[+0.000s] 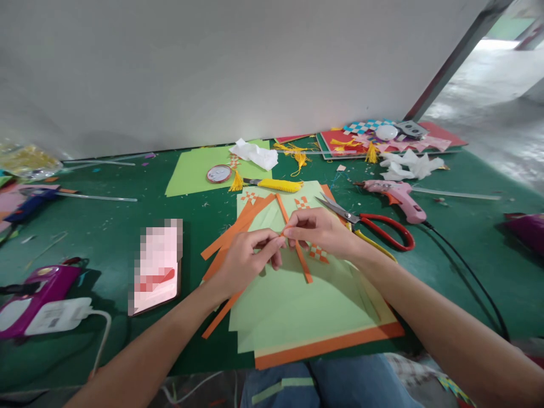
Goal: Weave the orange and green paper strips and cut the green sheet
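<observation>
Over a stack of pale green paper sheets, my left hand and my right hand meet with fingertips pinched together. Between them is an orange paper strip; its ends show above and below my right fingers, and the middle is hidden by them. A bit of orange shows at both thumb tips. More orange paper strips lie fanned beside my left hand. Small orange-and-white woven paper pieces rest on the sheets around my right hand.
Scissors lie right of my right hand, near a pink glue gun with its cord. A yellow utility knife lies behind the hands. At left are a phone and a purple power strip. Tissue and yellow tassels sit farther back.
</observation>
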`<state>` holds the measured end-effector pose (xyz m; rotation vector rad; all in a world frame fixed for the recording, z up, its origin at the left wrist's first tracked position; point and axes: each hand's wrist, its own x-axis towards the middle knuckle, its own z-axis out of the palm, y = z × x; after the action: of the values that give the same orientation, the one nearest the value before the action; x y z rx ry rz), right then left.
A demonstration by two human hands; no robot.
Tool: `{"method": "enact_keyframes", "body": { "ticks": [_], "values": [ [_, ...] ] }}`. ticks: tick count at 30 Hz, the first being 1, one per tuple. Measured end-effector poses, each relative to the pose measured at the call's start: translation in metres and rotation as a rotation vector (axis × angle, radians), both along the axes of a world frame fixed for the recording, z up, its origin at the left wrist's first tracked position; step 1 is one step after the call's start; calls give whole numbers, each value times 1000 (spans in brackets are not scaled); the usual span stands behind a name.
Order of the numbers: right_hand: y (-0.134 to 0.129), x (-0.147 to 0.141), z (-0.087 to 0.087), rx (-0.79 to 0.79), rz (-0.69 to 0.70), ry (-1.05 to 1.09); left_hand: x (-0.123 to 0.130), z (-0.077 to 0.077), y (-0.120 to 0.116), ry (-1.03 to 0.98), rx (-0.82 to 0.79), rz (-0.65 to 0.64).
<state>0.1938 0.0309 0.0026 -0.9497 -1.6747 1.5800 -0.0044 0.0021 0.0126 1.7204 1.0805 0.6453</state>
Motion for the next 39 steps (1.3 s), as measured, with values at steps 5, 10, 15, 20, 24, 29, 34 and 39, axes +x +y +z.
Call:
{"method": "enact_keyframes", "body": {
  "ticks": [5,10,15,20,24,29,34,39],
  "values": [
    [-2,-2,-1,30,-37,-56,0,0,1,57,53,21],
    [-3,-4,2,90,-75,-122,0,-1,0,73,66,40],
    [-1,0,5,56,-27,-116,0,-3,0,33,46,44],
    [-1,-1,1,76,-26,-135,0,-4,-1,38,52,26],
    [-3,-4,-2,79,-61,-172,1,-2,-1,65,75,26],
    [-4,-6,-2,45,-53,-145,3,-3,-1,83,73,23],
    [-3,-4,-1,-9,-36,-139,3,-1,0,96,80,11],
    [2,3,5,6,-46,-159,1,0,1,72,9,1]
  ]
}}
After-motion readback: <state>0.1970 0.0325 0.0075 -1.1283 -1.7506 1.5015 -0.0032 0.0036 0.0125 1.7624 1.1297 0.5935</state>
